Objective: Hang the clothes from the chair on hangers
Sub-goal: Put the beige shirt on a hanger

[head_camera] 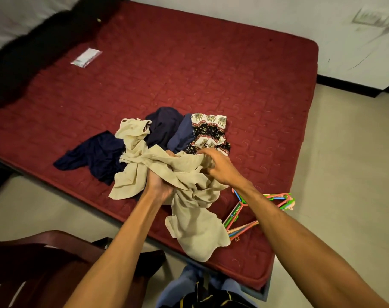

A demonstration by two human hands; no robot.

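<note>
While both hands sort the heap, the lot stands thus.

- Left hand [160,185]: fingers curled up into the bunched beige garment [189,218] from below, gripping it.
- Right hand [218,167]: at 2 o'clock of the left, fingers curled into a fold. It is probably spreading the cloth to find collar or shoulders for a hanger.
- Beige garment: crumpled, part lifted, its tail at the bed's [189,74] near edge.
- Navy clothes [96,156]: at 10 to 12 o'clock of it.
- Elephant-print cloth [211,132]: at 1 o'clock. The bed apparently serves as the sorting place.
- Hangers [240,216]: coloured plastic, stacked at 4 o'clock, near the right hand.
- Chair [44,263]: at 7 o'clock of view. Whether it bears clothes cannot be told.
- Packet [86,57]: at 11 o'clock, print too small to read.
- Brands and labels: none legible.
</note>
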